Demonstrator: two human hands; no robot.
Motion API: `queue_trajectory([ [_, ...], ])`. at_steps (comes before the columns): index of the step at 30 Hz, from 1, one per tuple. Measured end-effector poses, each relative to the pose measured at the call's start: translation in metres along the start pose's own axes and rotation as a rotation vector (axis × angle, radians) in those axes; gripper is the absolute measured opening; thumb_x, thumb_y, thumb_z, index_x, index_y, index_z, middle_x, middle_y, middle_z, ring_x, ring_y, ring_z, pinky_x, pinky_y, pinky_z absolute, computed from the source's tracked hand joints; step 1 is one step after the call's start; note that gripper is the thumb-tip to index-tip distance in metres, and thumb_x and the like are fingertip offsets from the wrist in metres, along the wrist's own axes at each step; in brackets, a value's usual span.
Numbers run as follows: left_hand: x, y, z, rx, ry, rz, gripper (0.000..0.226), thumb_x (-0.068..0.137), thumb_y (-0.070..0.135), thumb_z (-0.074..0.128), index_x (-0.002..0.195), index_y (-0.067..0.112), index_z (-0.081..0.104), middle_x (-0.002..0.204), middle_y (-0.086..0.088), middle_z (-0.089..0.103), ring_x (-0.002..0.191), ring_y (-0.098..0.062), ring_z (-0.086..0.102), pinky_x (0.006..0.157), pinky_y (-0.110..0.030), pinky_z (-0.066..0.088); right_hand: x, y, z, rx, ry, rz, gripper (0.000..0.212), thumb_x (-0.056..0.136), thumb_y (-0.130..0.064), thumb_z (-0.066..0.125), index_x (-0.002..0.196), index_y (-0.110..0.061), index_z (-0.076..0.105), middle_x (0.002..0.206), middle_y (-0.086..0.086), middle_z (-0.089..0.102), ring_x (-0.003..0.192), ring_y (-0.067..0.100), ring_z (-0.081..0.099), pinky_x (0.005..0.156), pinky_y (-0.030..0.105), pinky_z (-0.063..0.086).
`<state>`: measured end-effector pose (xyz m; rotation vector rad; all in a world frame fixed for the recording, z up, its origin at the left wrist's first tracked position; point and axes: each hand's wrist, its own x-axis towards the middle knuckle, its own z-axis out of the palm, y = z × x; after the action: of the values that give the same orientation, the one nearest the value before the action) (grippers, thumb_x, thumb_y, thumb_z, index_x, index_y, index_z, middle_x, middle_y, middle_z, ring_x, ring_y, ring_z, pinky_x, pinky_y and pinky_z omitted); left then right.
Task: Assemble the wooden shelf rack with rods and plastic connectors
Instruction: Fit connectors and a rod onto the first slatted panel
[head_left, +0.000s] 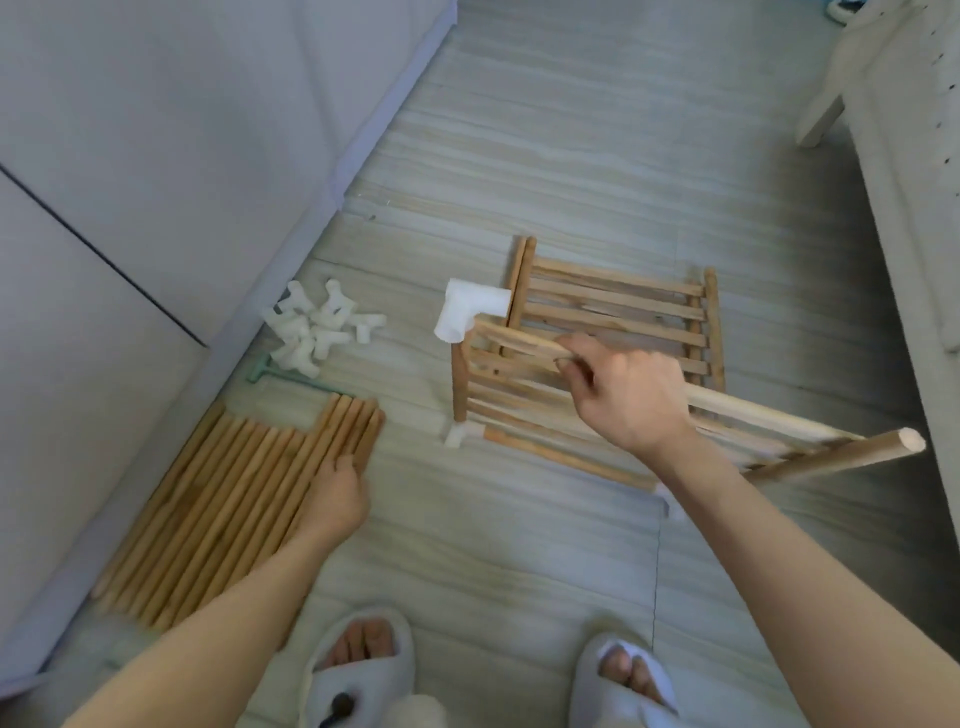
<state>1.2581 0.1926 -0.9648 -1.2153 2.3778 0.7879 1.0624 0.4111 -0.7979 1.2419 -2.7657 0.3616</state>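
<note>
Hands first: your right hand (626, 392) reaches out over the middle of the floor, fingers curled around a long wooden rod (748, 410) that runs from lower right up to the left. The rod's far end meets a white plastic connector (467, 312) on top of a short upright post (459, 384), at the near left corner of the partly built slatted shelf rack (618, 317) lying on the floor. Your left hand (335, 493) stretches down to the left, fingers resting on a row of loose rods (228, 499) laid side by side along the wall; whether it grips one you cannot tell. Beyond those rods sits a pile of white connectors (317, 332), beside a green tool (291, 376). Your slippered feet (358, 660) show at the near edge.
</note>
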Motion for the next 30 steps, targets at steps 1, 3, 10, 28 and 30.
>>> queue_trajectory([
  [1,0.002,-0.002,0.005,0.041,0.014,-0.005,0.041,0.097,0.016,0.04,0.135,-0.002,0.037,0.139,-0.024,0.037,0.125,-0.037,0.039,0.103,-0.039,0.034,0.002,0.001,0.002,-0.004,0.001,0.005,0.027,0.093,-0.031,0.048,0.116,-0.027,0.06,0.076,0.012,0.07,0.07,0.038,0.064,0.056,0.031,0.032],
  [3,0.004,-0.003,0.012,0.149,0.056,0.006,0.037,0.098,0.015,0.037,0.132,0.0,0.038,0.138,-0.022,0.036,0.124,-0.035,0.039,0.101,-0.038,0.032,0.005,0.004,0.003,-0.01,0.001,0.024,0.025,0.093,-0.032,0.047,0.114,-0.028,0.06,0.075,0.011,0.069,0.071,0.038,0.064,0.056,0.031,0.032],
  [10,0.009,-0.002,0.019,0.214,-0.043,0.011,0.031,0.094,0.021,0.049,0.121,0.007,0.045,0.126,-0.015,0.05,0.113,-0.032,0.053,0.088,-0.038,0.045,0.007,0.006,0.006,-0.011,0.006,0.019,0.025,0.093,-0.033,0.047,0.113,-0.026,0.059,0.074,0.011,0.068,0.071,0.038,0.063,0.056,0.031,0.033],
  [28,-0.12,0.103,-0.173,-1.345,0.241,0.481,0.037,0.097,0.033,0.045,0.073,0.017,0.067,0.062,0.005,0.063,0.066,-0.012,0.061,0.071,-0.026,0.053,-0.036,-0.027,-0.037,0.161,-0.388,0.006,0.027,0.099,-0.035,0.041,0.113,-0.019,0.058,0.103,0.009,0.067,0.098,0.032,0.06,0.076,0.037,0.047],
  [30,-0.134,0.121,-0.17,-1.303,0.236,0.529,0.039,0.098,0.033,0.04,0.072,0.018,0.064,0.068,0.004,0.068,0.078,-0.011,0.065,0.081,-0.029,0.05,-0.041,-0.034,-0.043,0.23,-0.4,0.021,0.024,0.097,-0.03,0.047,0.103,-0.011,0.06,0.094,0.012,0.066,0.093,0.033,0.059,0.072,0.034,0.041],
])
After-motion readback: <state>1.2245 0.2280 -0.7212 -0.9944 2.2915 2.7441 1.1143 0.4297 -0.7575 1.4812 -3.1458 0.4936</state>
